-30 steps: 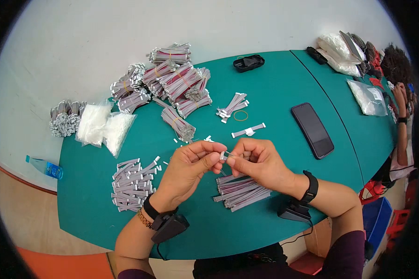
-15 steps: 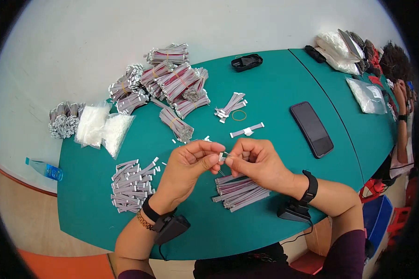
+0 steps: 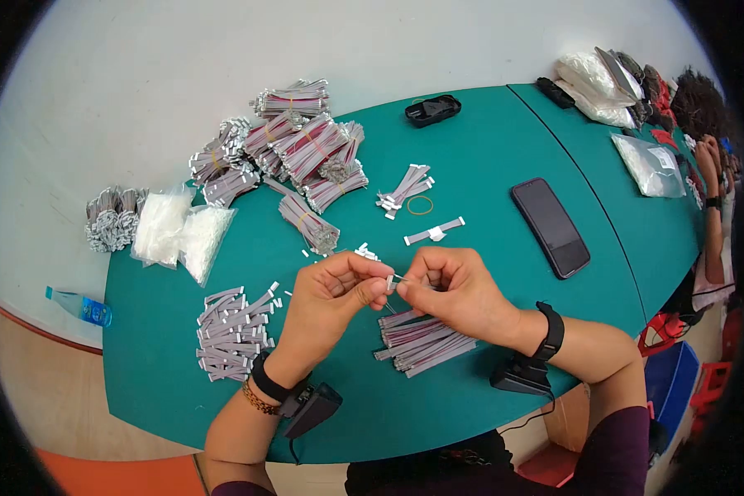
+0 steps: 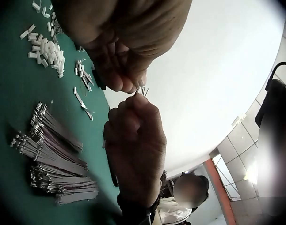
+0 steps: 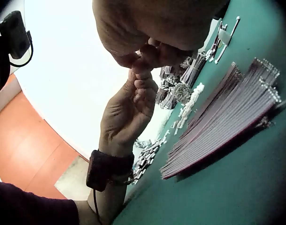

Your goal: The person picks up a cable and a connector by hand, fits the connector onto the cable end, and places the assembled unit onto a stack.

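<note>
Both hands meet fingertip to fingertip over the green table. My left hand (image 3: 332, 299) pinches a small white connector housing (image 3: 391, 283) between thumb and forefinger. Close against it, my right hand (image 3: 463, 291) pinches a flat ribbon cable, most of it hidden by the fingers. Several thin bare wire ends (image 4: 142, 91) poke up from the right fingertips toward the left ones in the left wrist view. Beneath the right hand lies a fanned stack of grey and purple ribbon cables (image 3: 426, 343). Loose white housings (image 4: 50, 52) are scattered beyond the hands.
Short cables with white ends (image 3: 236, 335) are heaped at the left. Banded cable bundles (image 3: 310, 149) pile up at the back, near clear bags of white parts (image 3: 164, 227). A phone (image 3: 551, 227) lies at the right, a rubber band (image 3: 420, 205) farther back. Another person's arm (image 3: 713, 223) shows at far right.
The hands stay nearly in place. The white housing has turned slightly at the left fingertips, and the right fingertips have shifted a little against it.
</note>
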{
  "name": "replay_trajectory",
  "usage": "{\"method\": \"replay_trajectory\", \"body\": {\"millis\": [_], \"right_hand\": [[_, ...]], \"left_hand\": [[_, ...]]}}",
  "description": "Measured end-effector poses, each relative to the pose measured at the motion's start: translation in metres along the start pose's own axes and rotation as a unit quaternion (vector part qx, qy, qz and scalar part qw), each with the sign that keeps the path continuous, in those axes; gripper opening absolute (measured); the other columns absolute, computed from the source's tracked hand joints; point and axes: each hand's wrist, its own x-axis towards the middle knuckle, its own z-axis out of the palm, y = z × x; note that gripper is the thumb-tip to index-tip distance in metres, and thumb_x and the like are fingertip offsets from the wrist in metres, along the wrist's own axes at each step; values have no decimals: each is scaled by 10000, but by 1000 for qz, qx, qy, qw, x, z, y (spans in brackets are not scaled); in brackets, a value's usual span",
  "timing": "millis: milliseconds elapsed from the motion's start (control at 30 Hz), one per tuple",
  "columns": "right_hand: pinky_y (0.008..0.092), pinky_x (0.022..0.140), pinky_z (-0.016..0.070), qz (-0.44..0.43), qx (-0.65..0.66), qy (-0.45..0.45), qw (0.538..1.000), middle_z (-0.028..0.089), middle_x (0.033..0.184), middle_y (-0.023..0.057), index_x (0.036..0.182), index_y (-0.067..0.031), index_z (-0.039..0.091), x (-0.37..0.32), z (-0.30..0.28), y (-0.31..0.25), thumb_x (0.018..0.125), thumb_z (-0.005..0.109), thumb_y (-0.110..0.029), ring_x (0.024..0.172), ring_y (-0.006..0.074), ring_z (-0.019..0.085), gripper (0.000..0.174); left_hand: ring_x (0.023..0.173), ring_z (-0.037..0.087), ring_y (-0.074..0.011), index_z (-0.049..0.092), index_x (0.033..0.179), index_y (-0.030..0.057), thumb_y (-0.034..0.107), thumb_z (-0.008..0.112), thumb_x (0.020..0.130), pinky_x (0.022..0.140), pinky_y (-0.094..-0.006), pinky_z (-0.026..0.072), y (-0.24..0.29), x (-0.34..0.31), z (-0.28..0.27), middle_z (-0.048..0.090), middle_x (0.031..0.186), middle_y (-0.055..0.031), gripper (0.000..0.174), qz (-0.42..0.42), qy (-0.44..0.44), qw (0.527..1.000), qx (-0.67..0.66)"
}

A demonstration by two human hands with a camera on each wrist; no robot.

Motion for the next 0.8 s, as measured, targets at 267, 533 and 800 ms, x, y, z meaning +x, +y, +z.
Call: {"method": "replay_trajectory", "body": {"millis": [267,533,800], "right_hand": [[186,445,264,1,1,6,1000,481,586,-66,708,-30,529,-1,0,1,836,613,-81,531,-14,371,162],[192,446,276,-7,-26,14,1000,484,592,-62,707,-27,530,-3,2,-8,821,612,-80,537,-9,382,150],[189,445,266,15,22,-20,999,481,588,-60,732,-21,545,1,-3,-4,845,601,-83,528,-11,378,141]], "left_hand": [[755,593,-92,618,965,-33,22,620,852,682,-223,490,1,-2,2,639,849,-56,126,41,0,998,55],[814,609,-86,623,967,-36,-26,629,831,713,-204,494,4,-5,6,644,886,-58,136,50,9,997,64],[797,613,-89,624,970,-39,-3,632,837,697,-211,503,7,-5,4,651,883,-64,138,28,4,998,58]]}}
